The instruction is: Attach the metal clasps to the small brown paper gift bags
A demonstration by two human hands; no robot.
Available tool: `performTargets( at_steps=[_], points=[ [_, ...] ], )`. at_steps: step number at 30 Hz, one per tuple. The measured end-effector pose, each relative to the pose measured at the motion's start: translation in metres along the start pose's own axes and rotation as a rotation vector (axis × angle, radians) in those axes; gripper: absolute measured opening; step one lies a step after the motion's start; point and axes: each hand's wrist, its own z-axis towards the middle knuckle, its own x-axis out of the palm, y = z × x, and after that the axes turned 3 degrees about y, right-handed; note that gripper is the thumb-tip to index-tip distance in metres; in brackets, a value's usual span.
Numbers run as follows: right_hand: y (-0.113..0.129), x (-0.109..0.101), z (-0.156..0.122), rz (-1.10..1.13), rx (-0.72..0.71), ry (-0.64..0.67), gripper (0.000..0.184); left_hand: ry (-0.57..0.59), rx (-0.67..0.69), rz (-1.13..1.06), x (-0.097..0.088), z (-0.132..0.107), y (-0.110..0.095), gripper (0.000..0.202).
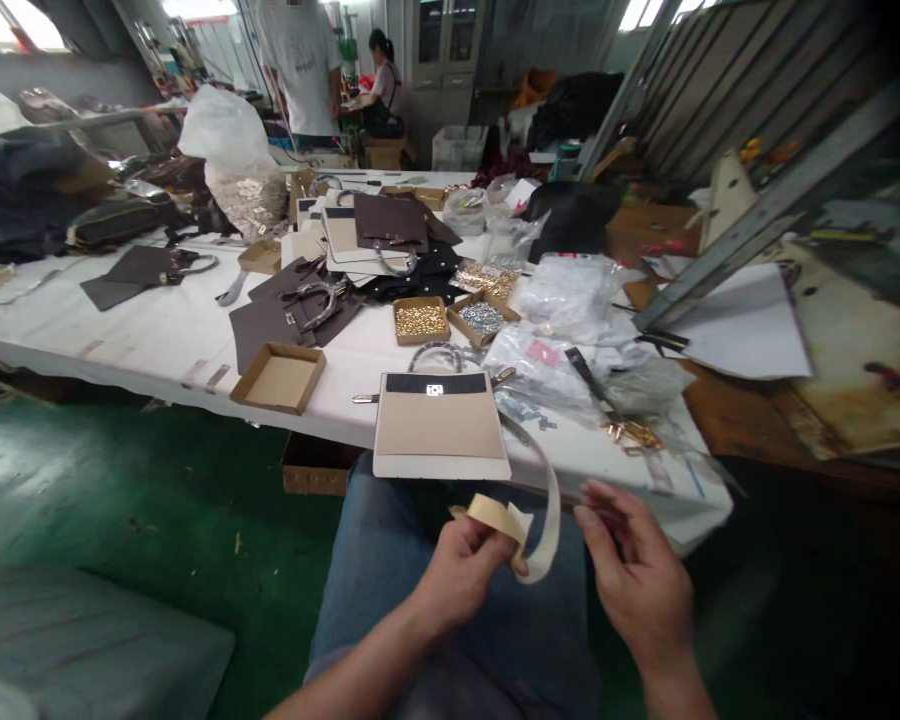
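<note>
My left hand (469,565) is closed on a roll of cream tape (495,514), held low over my lap. A loose strip of it (552,500) curls up to the right side of a beige bag piece (439,425). That piece lies at the table's front edge, with a dark band, a small metal lock and a wrapped handle (435,352) behind it. To the right of the strip, my right hand (634,570) hangs in the air, fingers loosely bent and apart, with nothing visible in them.
Small boxes of gold (420,320) and silver fittings (484,318) stand behind the bag piece. Dark bag pieces (292,312) and a cardboard tray (280,378) lie left. Plastic bags (566,300) crowd the right, near a slanted metal post (765,220). Two people are in the background.
</note>
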Motion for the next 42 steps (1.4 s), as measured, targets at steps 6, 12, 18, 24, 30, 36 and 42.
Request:
performTargets(
  at_steps=[6,12,18,24,30,36,42],
  points=[
    [0.048,-0.018,0.034,-0.020,-0.438,0.457,0.037,-0.053,-0.052,-0.062,-0.013,0.012,-0.007,0.053],
    [0.067,-0.006,0.065,0.047,-0.683,0.593,0.031,0.004,-0.043,-0.090,-0.016,0.008,-0.019,0.036],
    [0.081,-0.004,0.086,0.008,-0.776,0.694,0.027,0.081,-0.066,0.229,-0.034,-0.004,-0.042,0.055],
    [0.095,-0.002,0.091,-0.108,-0.834,0.761,0.029,-0.288,0.087,0.900,-0.050,-0.041,-0.062,0.072],
    [0.107,0.011,0.085,-0.122,-0.861,0.788,0.026,-0.482,0.668,1.349,-0.046,-0.040,-0.068,0.107],
    [0.098,0.014,0.081,-0.136,-0.828,0.800,0.022,-0.066,0.533,1.402,-0.041,-0.020,-0.058,0.066],
    [0.068,0.014,0.061,-0.124,-0.683,0.771,0.023,-0.063,0.415,1.371,-0.049,-0.007,-0.017,0.033]
  ],
)
